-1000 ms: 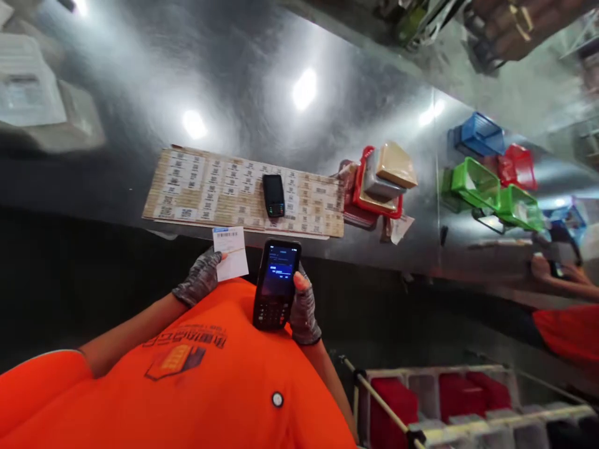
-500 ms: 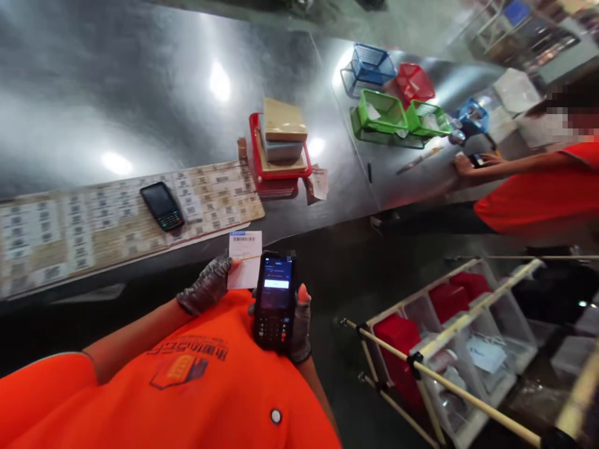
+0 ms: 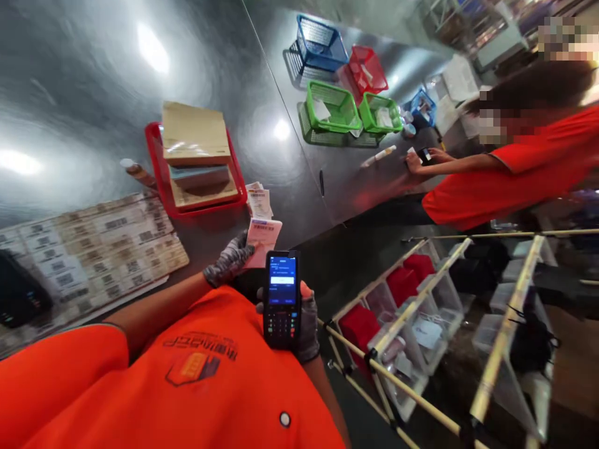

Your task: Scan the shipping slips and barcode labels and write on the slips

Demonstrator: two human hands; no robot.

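My left hand (image 3: 230,257), in a grey fingerless glove, pinches a white paper slip (image 3: 263,240) with a printed barcode. In my right hand (image 3: 307,324), also gloved, I grip a black handheld scanner (image 3: 281,299) from behind, its screen lit blue and its keypad facing up. The slip is just left of the scanner's top. Beyond my left hand, a red basket (image 3: 154,165) on the metal table holds a brown cardboard box (image 3: 195,132) and other flat packages. More printed slips (image 3: 259,201) lie by the basket's right corner.
A board of barcode labels (image 3: 93,249) lies at left with a second scanner (image 3: 21,290) on it. Green baskets (image 3: 332,106), a blue basket (image 3: 322,43) and a red one stand farther back. At right are a co-worker (image 3: 505,168) and a pole-framed cart (image 3: 412,337) with bins.
The view has swung right and closer to the red basket. My left hand still holds the slip, now tilted, near the slips on the table. The right hand keeps the scanner.
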